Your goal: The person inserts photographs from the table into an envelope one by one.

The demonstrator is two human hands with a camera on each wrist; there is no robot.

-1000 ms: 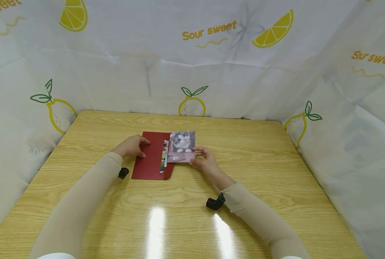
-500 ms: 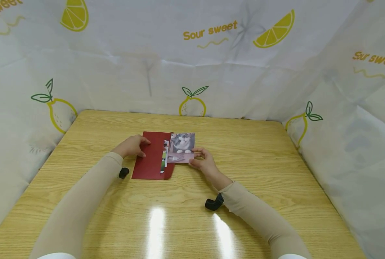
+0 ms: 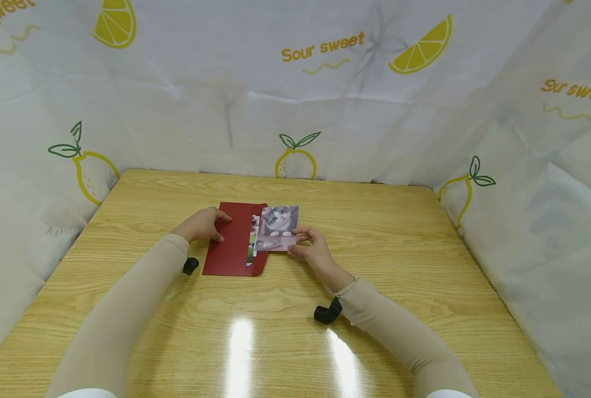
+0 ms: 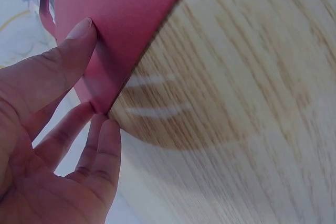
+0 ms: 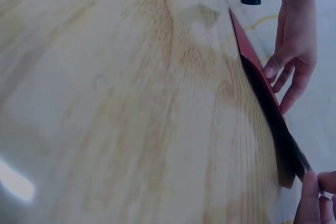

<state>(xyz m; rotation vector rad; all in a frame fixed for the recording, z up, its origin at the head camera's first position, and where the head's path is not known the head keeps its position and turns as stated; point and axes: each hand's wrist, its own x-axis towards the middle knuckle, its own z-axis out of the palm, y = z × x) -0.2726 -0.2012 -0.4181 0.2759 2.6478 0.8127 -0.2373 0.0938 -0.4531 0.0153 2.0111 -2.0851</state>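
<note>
On the table lies a red envelope [image 3: 231, 251], its open side facing right, with several other photos [image 3: 251, 240] partly showing at the opening. My left hand [image 3: 199, 225] holds its left part; in the left wrist view the thumb [image 4: 80, 35] lies on the red face and the other fingertips meet the corner. My right hand [image 3: 317, 254] pinches a cat photo [image 3: 278, 222] by its right edge. The photo's left edge overlaps the envelope opening; whether it lies inside or on top cannot be told. In the right wrist view the photo appears nearly edge-on, tilted.
The wooden table [image 3: 404, 249] extends around the envelope. White cloth [image 3: 195, 127] printed with lemons hangs behind it and at both sides. Black wrist mounts [image 3: 328, 312] sit at both forearms, close to the tabletop.
My right hand has shifted slightly left and toward me, carrying the cat photo a little closer over the envelope opening. My left hand and the envelope stay almost in place.
</note>
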